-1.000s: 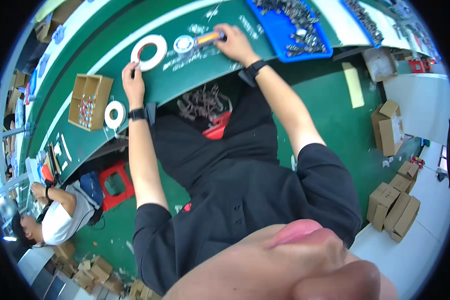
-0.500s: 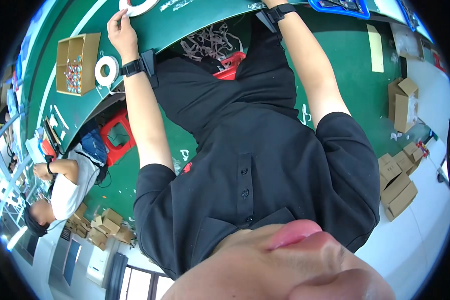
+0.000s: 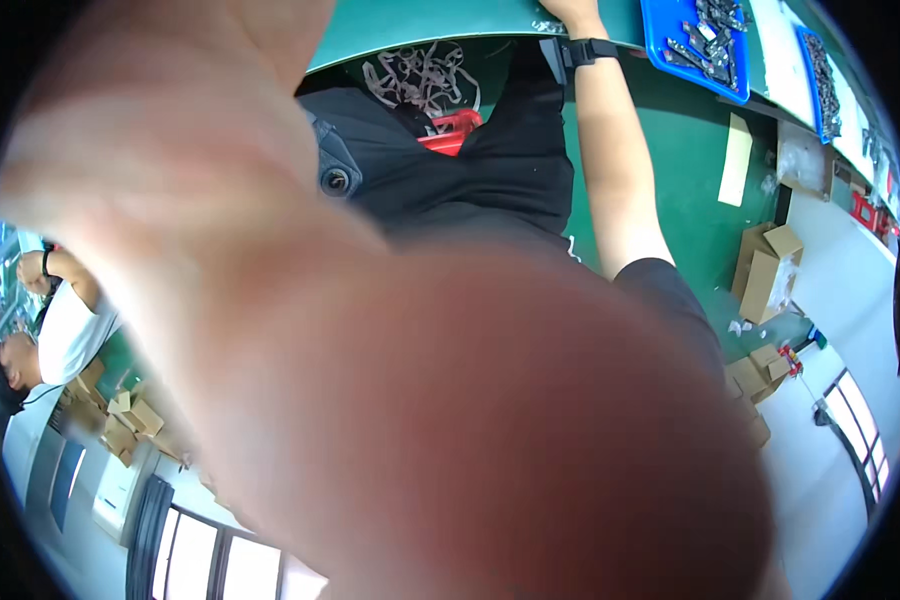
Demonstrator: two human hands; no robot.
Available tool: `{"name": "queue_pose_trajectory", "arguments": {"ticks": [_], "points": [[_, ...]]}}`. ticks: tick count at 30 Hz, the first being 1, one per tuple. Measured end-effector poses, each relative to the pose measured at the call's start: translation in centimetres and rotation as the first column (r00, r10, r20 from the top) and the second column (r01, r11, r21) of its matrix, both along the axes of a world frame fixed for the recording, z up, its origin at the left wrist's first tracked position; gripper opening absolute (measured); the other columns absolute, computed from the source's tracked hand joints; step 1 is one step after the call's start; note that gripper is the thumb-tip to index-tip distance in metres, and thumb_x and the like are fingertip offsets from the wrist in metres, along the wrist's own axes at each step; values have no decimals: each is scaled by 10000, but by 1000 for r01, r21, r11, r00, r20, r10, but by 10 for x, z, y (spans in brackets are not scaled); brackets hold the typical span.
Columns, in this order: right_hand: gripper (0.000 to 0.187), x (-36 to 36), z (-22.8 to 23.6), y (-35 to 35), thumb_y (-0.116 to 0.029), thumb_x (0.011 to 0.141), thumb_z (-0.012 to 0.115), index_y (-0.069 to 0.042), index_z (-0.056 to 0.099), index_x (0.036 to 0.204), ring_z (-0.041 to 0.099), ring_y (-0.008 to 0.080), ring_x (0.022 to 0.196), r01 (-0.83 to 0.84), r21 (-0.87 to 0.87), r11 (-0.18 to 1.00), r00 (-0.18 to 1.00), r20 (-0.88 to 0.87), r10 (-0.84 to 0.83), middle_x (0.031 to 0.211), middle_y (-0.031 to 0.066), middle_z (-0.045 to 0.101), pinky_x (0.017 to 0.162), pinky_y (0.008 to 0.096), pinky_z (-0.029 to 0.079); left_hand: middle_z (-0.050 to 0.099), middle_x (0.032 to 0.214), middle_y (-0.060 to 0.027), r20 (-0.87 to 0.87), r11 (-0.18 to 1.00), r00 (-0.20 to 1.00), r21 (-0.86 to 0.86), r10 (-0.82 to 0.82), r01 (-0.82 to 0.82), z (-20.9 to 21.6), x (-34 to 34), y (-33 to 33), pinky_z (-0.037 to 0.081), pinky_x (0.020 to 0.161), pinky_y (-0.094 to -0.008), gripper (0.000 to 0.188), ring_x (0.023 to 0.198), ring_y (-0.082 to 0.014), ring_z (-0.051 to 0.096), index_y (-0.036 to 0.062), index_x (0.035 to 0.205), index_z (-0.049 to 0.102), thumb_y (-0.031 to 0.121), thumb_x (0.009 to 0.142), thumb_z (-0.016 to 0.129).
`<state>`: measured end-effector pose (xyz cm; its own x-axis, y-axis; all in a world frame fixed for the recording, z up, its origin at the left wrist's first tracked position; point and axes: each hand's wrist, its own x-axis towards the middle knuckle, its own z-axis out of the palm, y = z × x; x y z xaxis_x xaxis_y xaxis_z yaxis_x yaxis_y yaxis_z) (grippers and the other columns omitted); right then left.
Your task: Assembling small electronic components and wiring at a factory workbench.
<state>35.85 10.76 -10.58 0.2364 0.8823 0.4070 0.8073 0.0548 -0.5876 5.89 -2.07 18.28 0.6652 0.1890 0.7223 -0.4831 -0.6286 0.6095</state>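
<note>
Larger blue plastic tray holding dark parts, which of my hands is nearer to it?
Right. Your right hand, partly cut off at the top edge, is left of the tray; your left hand is a close-up blur at left and centre, farther away.

A large blur, probably the left grip (image 3: 400, 360), hides much; the right grip (image 3: 572, 10) is at the green table (image 3: 430, 20).

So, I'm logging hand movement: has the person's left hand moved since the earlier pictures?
Yes: judged against the green bench, the left hand has moved from over it up toward the camera, looming large and blurred.
</note>
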Motion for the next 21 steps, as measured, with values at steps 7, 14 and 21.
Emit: {"name": "queue_pose_trajectory", "arguments": {"ticks": [7,14,21], "points": [[371,-28,17,6,-169,806,792,-86,676,1149,647,388,1013,-66,39,997,993,-93,69,1049,177,682,899,449,532,680,1247,-166,-20,997,997,22,70,-70,0,-9,-10,483,1027,-367,391,1158,-269,655,-13,1321,604,39,940,676],[396,-26,17,4,-172,806,790,-121,667,1179,647,375,1015,-36,48,998,998,-56,39,1043,162,674,891,444,538,677,1249,-167,22,992,993,47,119,-120,28,-41,19,487,1013,-366,397,1153,-270,655,-13,1321,603,45,936,680],[311,-25,22,0,-159,869,754,-93,675,1162,677,319,969,-41,83,996,999,-26,44,1038,140,698,833,398,553,674,1252,-167,60,973,981,130,185,-191,28,-51,39,491,998,-364,404,1147,-272,656,-14,1322,602,52,931,685]]}}
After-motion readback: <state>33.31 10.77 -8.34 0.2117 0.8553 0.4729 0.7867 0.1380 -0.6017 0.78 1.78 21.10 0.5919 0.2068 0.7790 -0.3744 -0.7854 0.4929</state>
